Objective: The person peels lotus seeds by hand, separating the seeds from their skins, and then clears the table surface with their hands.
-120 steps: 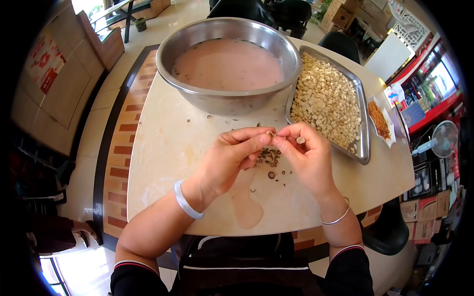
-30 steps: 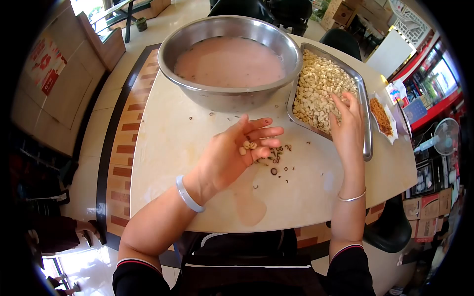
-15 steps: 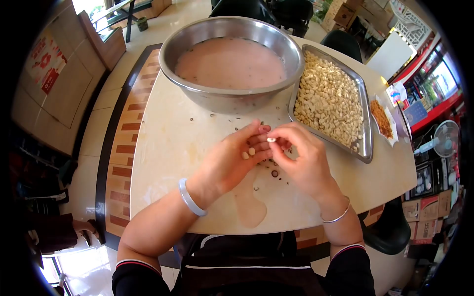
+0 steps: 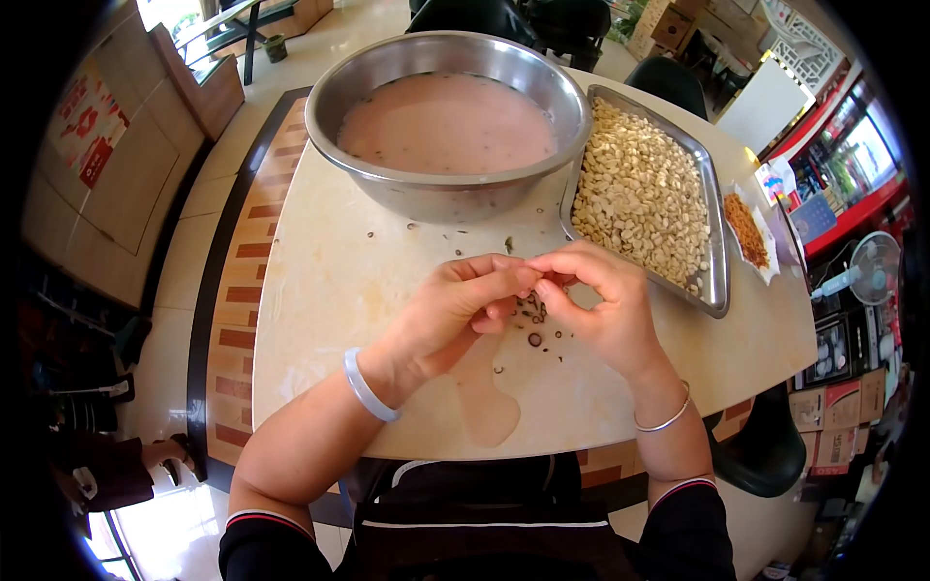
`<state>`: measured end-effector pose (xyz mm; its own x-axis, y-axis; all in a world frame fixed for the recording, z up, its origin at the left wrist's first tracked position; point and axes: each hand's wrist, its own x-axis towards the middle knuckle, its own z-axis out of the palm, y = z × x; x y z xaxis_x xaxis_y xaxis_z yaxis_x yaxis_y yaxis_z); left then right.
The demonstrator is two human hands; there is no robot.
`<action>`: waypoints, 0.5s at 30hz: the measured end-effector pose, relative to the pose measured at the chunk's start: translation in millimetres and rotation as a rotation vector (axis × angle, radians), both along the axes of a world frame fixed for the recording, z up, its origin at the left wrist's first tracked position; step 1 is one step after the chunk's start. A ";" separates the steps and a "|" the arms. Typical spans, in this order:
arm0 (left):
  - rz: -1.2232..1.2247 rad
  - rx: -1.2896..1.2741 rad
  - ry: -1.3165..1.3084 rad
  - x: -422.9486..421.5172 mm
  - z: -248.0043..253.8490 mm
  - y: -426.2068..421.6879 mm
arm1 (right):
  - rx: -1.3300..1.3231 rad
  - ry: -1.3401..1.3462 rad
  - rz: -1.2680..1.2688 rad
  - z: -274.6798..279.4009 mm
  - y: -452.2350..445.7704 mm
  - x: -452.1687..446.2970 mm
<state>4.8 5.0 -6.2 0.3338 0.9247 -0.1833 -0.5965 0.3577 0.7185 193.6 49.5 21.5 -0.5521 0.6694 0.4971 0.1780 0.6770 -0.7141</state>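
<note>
My left hand (image 4: 450, 315) is closed over the middle of the table, its thumb and forefinger pinched together; what lies inside is hidden. Against its fingertips, my right hand (image 4: 605, 310) also pinches, and the thing between them is too small to make out. Small dark rings and bits (image 4: 535, 340) are scattered on the tabletop below and beyond the fingers. Beyond my hands stands a large metal bowl (image 4: 436, 198) of cloudy pink liquid (image 4: 450, 126). A metal tray (image 4: 719, 281) right of the bowl holds a heap of pale, split kernels (image 4: 644, 189).
On the pale table (image 4: 329, 387), a wet patch (image 4: 487, 412) lies near the front edge. Orange-brown bits (image 4: 745, 230) rest on white paper at the right. A dark chair (image 4: 765, 450) stands at the lower right, and a person's feet (image 4: 179, 457) show at the far left.
My right hand went to the tray and came back to my left. My left hand, palm open with pale kernels a second ago, has closed, and both hands' fingertips now meet.
</note>
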 end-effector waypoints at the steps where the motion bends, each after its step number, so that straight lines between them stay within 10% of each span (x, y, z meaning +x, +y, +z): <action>1: 0.001 -0.001 0.006 0.1 1.5 -0.5 | -0.004 0.003 0.008 -0.1 -0.5 -0.4; 7: 0.076 0.030 0.115 4.8 9.5 -4.3 | -0.431 0.182 0.071 -6.9 -1.2 1.5; 15: 0.060 0.025 -0.039 -2.3 -7.7 1.5 | 0.218 0.012 -0.395 6.1 24.4 22.0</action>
<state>2.5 6.5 -13.9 0.2839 0.9474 -0.1477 -0.6443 0.3026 0.7024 215.6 73.9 27.6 -0.2686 0.7069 0.6544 0.4454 0.6935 -0.5663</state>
